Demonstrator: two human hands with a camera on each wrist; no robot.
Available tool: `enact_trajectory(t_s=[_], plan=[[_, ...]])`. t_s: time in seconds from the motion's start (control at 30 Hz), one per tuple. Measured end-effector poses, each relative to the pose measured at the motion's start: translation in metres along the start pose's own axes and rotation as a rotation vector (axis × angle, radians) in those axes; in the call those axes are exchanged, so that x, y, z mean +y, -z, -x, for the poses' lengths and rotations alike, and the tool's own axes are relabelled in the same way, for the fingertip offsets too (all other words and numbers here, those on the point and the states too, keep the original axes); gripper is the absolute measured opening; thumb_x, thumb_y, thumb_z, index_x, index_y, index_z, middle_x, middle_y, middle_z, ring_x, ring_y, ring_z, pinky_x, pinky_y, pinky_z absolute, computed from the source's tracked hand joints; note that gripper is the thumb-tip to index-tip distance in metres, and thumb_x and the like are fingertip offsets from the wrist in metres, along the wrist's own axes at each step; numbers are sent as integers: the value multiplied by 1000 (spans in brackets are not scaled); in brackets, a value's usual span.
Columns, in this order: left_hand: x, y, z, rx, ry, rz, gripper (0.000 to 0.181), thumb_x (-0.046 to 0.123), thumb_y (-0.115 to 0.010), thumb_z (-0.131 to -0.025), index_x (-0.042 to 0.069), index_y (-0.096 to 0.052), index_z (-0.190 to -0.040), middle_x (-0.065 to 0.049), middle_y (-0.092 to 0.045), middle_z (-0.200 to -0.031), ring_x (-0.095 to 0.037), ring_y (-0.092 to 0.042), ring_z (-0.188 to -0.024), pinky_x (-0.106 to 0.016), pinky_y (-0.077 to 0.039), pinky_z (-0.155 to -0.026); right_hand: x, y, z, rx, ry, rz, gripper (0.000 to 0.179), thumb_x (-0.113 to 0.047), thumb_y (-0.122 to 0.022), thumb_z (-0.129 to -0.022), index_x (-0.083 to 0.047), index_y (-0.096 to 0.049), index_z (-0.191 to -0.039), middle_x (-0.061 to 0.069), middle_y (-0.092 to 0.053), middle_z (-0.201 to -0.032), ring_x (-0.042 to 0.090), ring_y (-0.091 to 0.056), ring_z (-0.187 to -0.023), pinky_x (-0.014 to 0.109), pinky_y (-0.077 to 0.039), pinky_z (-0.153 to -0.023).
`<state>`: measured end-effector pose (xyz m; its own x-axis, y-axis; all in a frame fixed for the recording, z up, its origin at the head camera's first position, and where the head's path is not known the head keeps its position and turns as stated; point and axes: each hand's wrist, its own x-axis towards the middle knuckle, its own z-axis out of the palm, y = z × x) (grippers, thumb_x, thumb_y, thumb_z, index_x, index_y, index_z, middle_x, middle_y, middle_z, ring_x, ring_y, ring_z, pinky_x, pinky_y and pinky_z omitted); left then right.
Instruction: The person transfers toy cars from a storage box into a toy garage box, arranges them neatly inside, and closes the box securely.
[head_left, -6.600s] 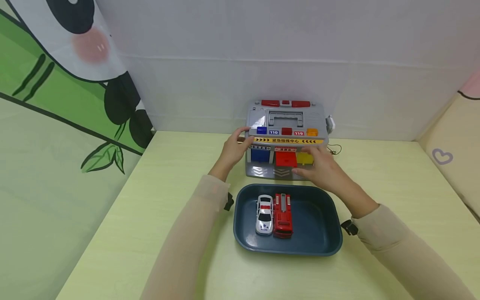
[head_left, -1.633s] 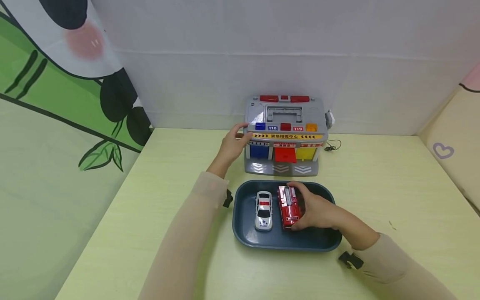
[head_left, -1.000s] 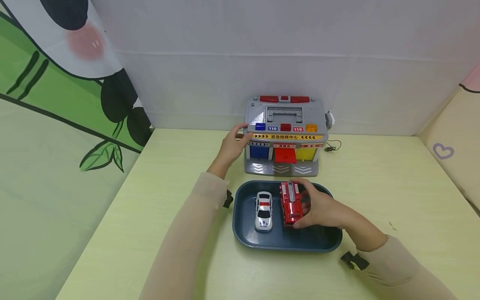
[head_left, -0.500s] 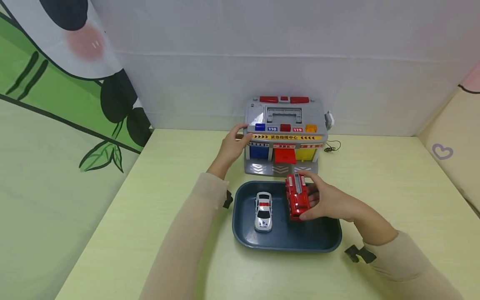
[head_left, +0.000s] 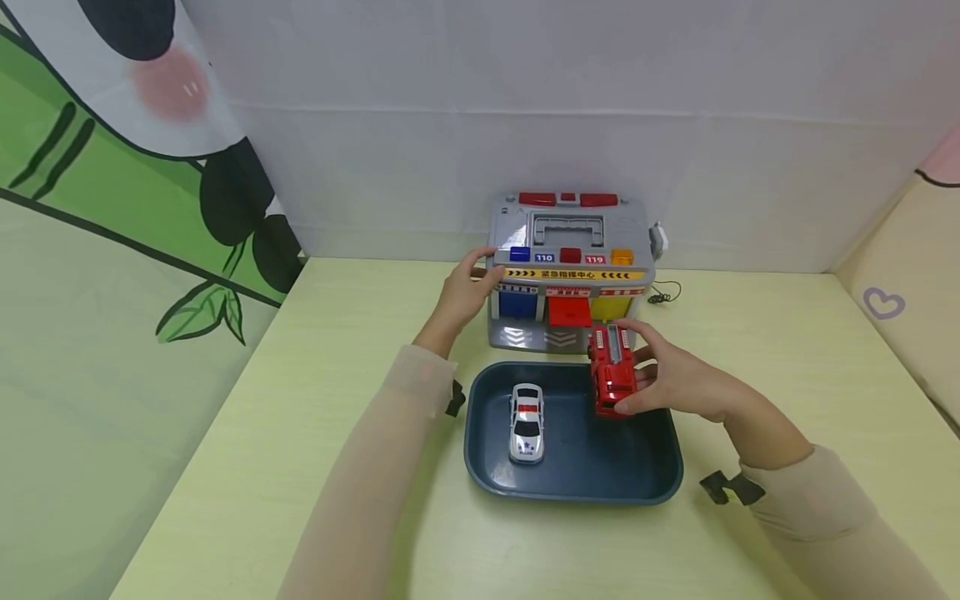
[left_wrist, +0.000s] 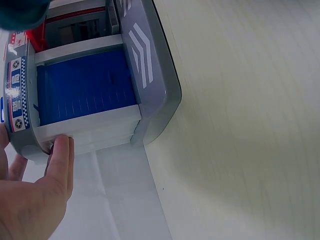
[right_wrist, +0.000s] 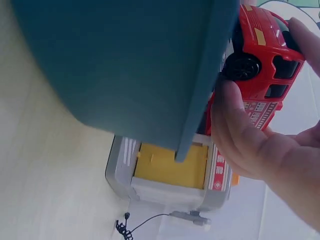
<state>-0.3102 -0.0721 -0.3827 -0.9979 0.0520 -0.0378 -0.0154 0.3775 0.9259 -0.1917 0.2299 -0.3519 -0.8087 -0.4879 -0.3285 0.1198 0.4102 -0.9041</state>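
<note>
My right hand (head_left: 671,375) holds a red toy fire truck (head_left: 615,379) between thumb and fingers, raised over the far right part of the blue tray (head_left: 480,479). Its cab, side windows and a black wheel show in the right wrist view, where the tray wall hides part of the truck (right_wrist: 270,55). At the back stands a grey toy garage (head_left: 513,223). My left hand (head_left: 462,296) grips its left front corner, fingers against the side wall under the roof edge. The red middle door (head_left: 569,312) is swung up; the blue door (left_wrist: 85,87) and yellow door (right_wrist: 170,165) are down.
A white toy police car (head_left: 527,425) lies in the left half of the tray. A thin dark cord (head_left: 663,293) lies by the garage's right side, under a white part (head_left: 659,241). A pale wall sheet (head_left: 375,183) hangs behind the table.
My right hand has gone from the garage front to the tray, taken the fire truck, then lifted it away to the right and toward the garage. My left hand stays at the garage corner.
</note>
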Motion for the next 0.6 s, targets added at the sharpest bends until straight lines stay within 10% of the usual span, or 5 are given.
enact_trajectory(t_s=[0.6], plan=[[-1, 0, -1, 9, -16, -13, 48, 36, -58, -99, 24, -46, -144, -14, -57, -123, -25, -59, -103, -41, -49, -87, 6, 28, -8, 47, 28, -11, 106, -7, -76, -84, -14, 2, -155, 31, -31, -133, 47, -48, -113, 46, -53, -82]])
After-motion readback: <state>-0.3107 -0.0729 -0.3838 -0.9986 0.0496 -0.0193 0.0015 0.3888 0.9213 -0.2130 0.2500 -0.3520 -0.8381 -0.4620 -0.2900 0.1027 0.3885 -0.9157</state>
